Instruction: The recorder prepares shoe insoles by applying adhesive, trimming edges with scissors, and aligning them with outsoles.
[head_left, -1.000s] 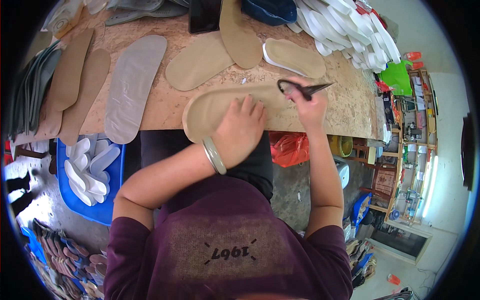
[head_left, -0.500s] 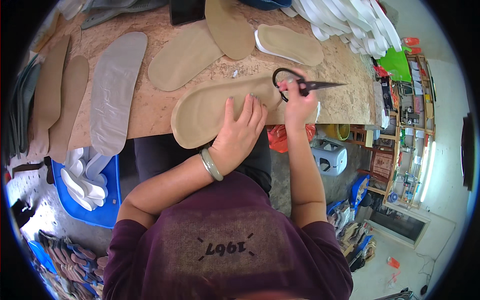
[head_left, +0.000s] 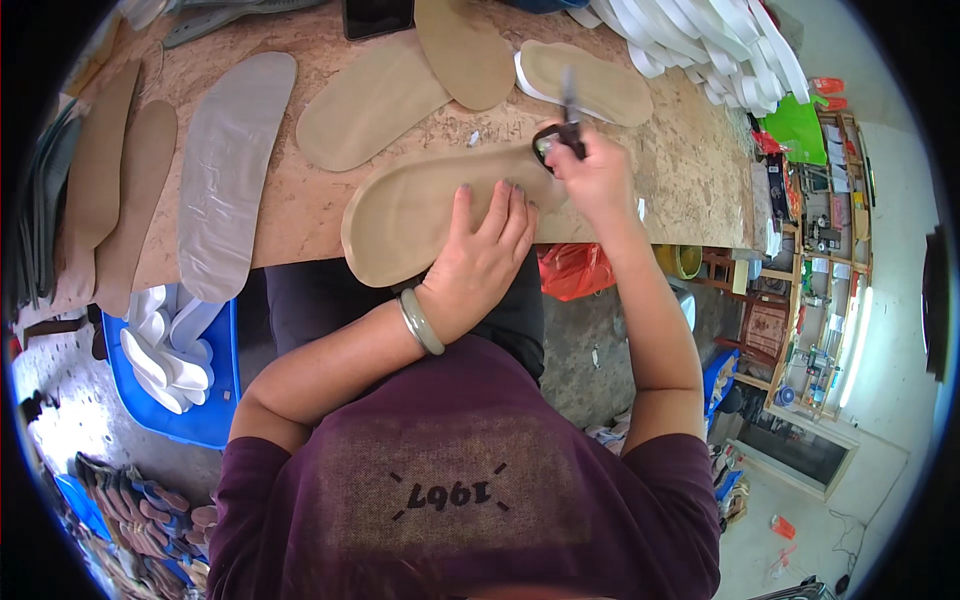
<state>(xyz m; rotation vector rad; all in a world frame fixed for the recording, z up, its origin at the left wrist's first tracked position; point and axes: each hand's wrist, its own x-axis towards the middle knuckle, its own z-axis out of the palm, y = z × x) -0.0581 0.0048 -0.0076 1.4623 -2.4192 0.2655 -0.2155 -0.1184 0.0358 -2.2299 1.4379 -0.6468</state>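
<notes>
A tan insole-shaped sheet lies at the near edge of the chipboard workbench. My left hand presses flat on it, fingers spread, a pale bangle on the wrist. My right hand grips black-handled scissors at the sheet's right end, blades pointing away from me.
More tan insoles and a grey one lie on the bench, with a stack of white soles at the far right. A blue bin of white pieces stands on the floor at left. An orange bag hangs under the bench.
The scissors have swung from pointing right to pointing away from me. My left hand stays pressed on the tan sheet.
</notes>
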